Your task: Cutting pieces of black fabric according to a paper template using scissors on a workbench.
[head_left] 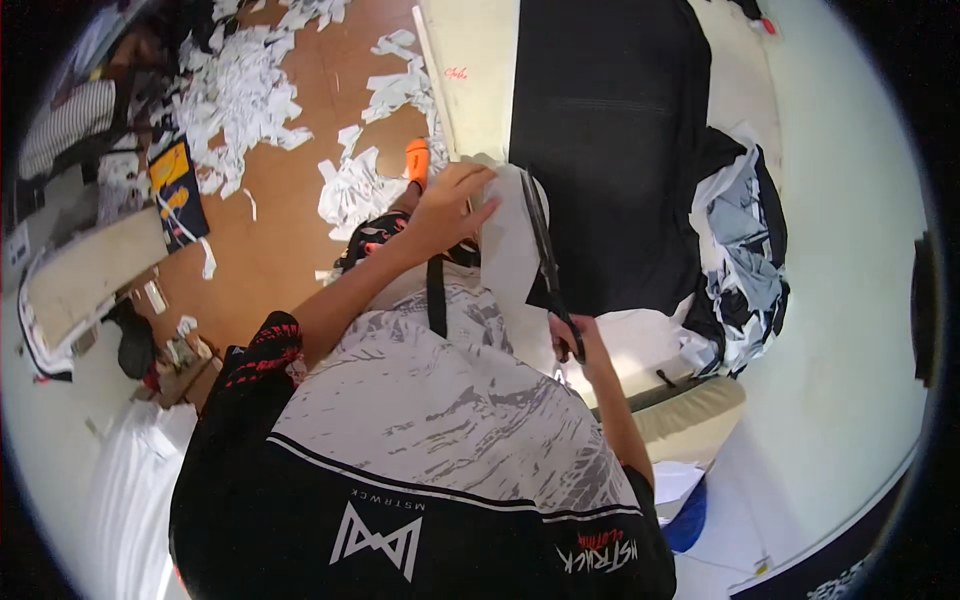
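Observation:
A long pair of black scissors (pixel 542 235) is in my right hand (pixel 580 345), its handle loops around my fingers. The blades point away from me, over a rounded white piece (pixel 510 265) that looks like cloth or paper. At this piece's left edge is my left hand (pixel 455 210), thumb and fingers apart; whether it touches the piece I cannot tell. Just right of the blades, a large black cloth (pixel 615 150) lies flat on the pale table (pixel 470 85).
Crumpled grey, white and black cloth (pixel 742 240) is heaped on the table's right side. White scraps (pixel 240 100) litter the brown floor (pixel 265 265) at the left. A cream padded seat (pixel 690 420) stands near my right elbow. A white wall (pixel 840 250) rises at the right.

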`<action>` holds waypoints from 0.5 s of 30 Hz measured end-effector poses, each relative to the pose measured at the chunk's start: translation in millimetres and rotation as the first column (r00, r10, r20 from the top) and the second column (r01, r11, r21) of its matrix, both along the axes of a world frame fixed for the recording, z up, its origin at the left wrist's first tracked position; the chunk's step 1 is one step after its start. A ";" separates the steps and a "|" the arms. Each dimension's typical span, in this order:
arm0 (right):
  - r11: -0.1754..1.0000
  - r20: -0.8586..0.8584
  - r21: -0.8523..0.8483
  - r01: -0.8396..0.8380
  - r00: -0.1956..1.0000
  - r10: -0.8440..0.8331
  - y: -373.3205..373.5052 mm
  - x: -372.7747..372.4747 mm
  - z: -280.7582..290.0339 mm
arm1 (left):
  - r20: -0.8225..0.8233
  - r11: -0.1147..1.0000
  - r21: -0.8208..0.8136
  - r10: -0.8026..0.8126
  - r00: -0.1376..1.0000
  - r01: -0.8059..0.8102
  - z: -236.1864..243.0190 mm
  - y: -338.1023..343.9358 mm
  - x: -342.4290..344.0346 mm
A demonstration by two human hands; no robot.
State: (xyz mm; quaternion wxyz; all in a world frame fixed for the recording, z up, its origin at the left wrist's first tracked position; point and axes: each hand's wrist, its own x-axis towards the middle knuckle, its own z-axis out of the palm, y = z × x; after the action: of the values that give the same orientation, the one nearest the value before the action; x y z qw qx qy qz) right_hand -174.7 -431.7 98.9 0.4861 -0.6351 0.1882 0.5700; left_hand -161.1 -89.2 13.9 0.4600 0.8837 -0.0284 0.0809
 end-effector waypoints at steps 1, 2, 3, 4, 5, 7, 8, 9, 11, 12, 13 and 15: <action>0.997 -0.033 0.029 0.070 0.997 -0.069 13.3 -7.4 2.1 | -0.102 0.991 -0.092 0.092 0.990 -0.102 -1.0 -2.3 6.0; 0.995 -0.021 0.042 0.088 0.996 -0.087 21.3 -13.4 -5.8 | -0.212 0.963 -0.169 0.173 0.962 -0.210 -1.9 -4.1 12.5; 0.993 -0.001 0.058 0.107 0.994 -0.107 30.0 -18.8 -13.7 | -0.286 0.938 -0.217 0.204 0.936 -0.271 -7.4 -3.8 19.3; 0.989 0.016 0.069 0.131 0.991 -0.132 38.8 -23.0 -17.6 | -0.280 0.945 -0.216 0.180 0.943 -0.244 -2.1 -4.2 28.7; 0.980 0.057 0.123 0.158 0.985 -0.166 45.6 -25.9 -19.4 | -0.465 0.917 -0.253 0.165 0.870 -0.309 3.2 -3.1 38.5; 0.986 0.087 0.081 0.144 0.985 -0.151 56.2 -33.9 -36.2 | -0.619 0.887 -0.284 0.121 0.776 -0.364 1.8 -0.7 54.4; 0.993 0.105 0.029 0.112 0.988 -0.115 59.1 -37.3 -44.3 | -0.612 0.896 -0.279 0.112 0.783 -0.346 2.1 -1.8 58.6; 0.992 0.113 0.015 0.129 0.985 -0.130 61.4 -40.9 -48.4 | -0.667 0.899 -0.280 0.070 0.741 -0.337 3.2 -2.8 61.0; 0.990 0.111 0.022 0.143 0.983 -0.144 64.1 -45.5 -55.5 | -0.720 0.908 -0.274 0.024 0.694 -0.316 4.7 -3.7 65.0; 0.990 0.109 0.020 0.137 0.984 -0.139 65.1 -47.5 -56.6 | -0.727 0.902 -0.305 -0.013 0.687 -0.306 2.1 -5.4 64.6; 0.988 0.105 0.024 0.151 0.983 -0.152 66.6 -49.5 -57.9 | -0.733 0.893 -0.336 -0.049 0.678 -0.298 -0.6 -6.8 63.7; 0.983 0.130 0.049 0.177 0.975 -0.182 70.1 -51.6 -60.2 | -0.732 0.878 -0.372 -0.078 0.677 -0.300 -6.0 -7.5 61.2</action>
State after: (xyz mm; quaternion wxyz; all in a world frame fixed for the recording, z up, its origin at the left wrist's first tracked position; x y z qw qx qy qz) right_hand -226.4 -361.6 38.6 0.5586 -0.6433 0.2012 0.4834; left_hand -100.0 -96.7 7.9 0.6236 0.7055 0.2323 -0.2437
